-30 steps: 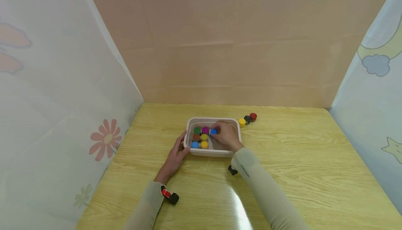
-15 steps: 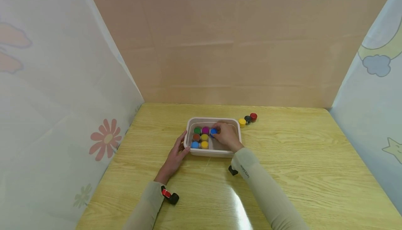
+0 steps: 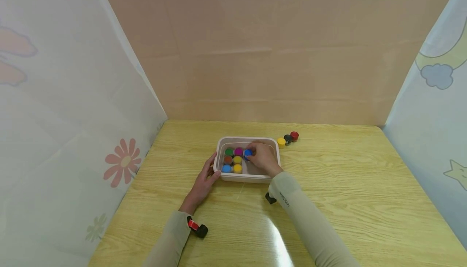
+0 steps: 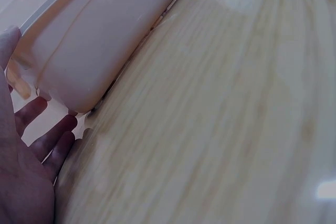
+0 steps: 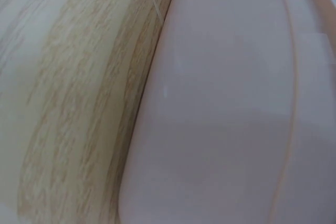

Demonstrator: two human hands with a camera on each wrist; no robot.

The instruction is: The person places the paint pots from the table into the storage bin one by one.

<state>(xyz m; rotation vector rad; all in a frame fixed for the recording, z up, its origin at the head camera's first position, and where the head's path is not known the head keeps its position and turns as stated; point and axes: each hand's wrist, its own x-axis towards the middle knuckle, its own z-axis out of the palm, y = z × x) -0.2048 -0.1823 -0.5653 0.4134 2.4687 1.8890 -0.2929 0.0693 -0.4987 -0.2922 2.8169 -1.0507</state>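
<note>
A white plastic bin [image 3: 245,179] stands on the table, with several small jars in colored lids at its left end. Against its left side rests my left hand [image 3: 200,186], thumb by the near corner and fingers along the side. The left wrist view shows that left hand [image 4: 31,156] with its fingers extended at the wall of the bin [image 4: 100,40]. My right hand [image 3: 263,157] reaches inside and pinches a small blue-lidded jar [image 3: 247,153] beside the purple-lidded jar [image 3: 238,152]. Only the bin's outer wall [image 5: 220,98] and table fill the right wrist view; the hand is hidden there.
Behind the bin's right end, a yellow jar [image 3: 281,142], a black jar [image 3: 287,139] and a red jar [image 3: 294,136] stand in a slanting row on the wooden table [image 3: 339,186]. A tan backdrop [image 3: 273,56] rises at the rear; printed sheets flank both sides.
</note>
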